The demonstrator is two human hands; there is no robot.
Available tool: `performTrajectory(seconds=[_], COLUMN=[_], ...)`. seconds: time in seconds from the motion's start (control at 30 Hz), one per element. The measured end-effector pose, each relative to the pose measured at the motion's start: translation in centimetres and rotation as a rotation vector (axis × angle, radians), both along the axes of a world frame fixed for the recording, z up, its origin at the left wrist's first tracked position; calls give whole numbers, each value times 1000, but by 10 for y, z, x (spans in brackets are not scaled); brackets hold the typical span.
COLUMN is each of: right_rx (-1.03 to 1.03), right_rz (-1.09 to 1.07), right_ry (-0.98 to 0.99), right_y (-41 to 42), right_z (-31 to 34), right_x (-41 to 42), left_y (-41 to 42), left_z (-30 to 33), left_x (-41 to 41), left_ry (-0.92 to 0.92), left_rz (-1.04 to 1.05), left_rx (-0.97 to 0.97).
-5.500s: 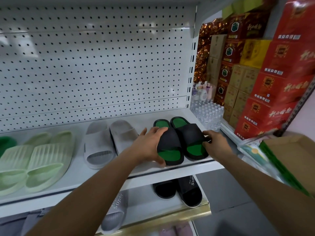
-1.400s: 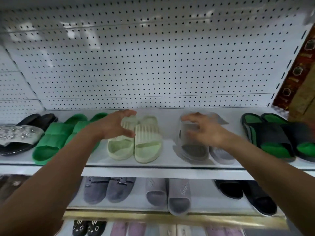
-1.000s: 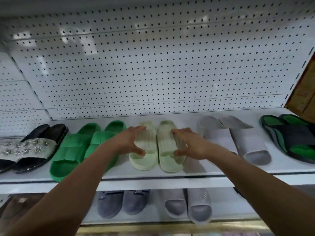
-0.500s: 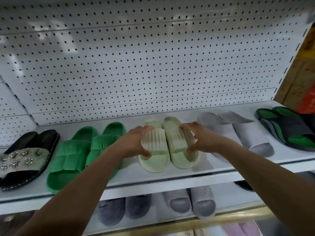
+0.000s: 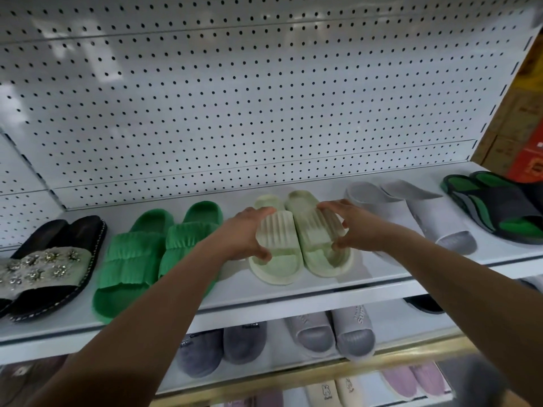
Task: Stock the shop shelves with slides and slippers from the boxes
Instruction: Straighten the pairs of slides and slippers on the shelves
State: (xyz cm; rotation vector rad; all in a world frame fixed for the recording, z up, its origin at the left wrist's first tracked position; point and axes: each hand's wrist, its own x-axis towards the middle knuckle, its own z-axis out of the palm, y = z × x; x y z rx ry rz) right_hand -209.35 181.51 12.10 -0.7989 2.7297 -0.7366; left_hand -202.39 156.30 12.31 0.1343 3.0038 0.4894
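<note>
black-green slides [image 5: 505,207] cropped, bottom shelf [image 5: 323,392] blurred

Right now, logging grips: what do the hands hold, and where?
Left hand and right hand grip the pale green slides by the straps' outer sides.

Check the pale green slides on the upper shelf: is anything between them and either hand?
Nothing visible. The left hand grips the left one of the pale green slides and the right hand grips the right one, both resting on the upper shelf.

Pale green ribbed slides [image 5: 296,242] sit paired, touching, toes forward, on the white upper shelf [image 5: 293,292].
</note>
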Motion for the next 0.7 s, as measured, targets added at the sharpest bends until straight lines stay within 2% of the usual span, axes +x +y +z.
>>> performTrajectory(seconds=[0.2,0.33,0.47,0.6,0.7], right_rx=[53,42,25,96,-5], right_rz=[9,-27,-15,-38,-121], right_ry=[30,-19,-32,-9,10], right_y=[-2,-5,-4,-7,-11], right_z=[0,-7,-5,-9,-9], right_x=[1,-1,4,8,15], left_y=[6,11,19,25,25], left_z=[-1,-2,-4,-6,-3], left_x=[5,12,22,36,49], left_ry=[-20,-18,0,38,93], left_rz=[36,68,131,178,159], left_rx=[36,67,161,239,278])
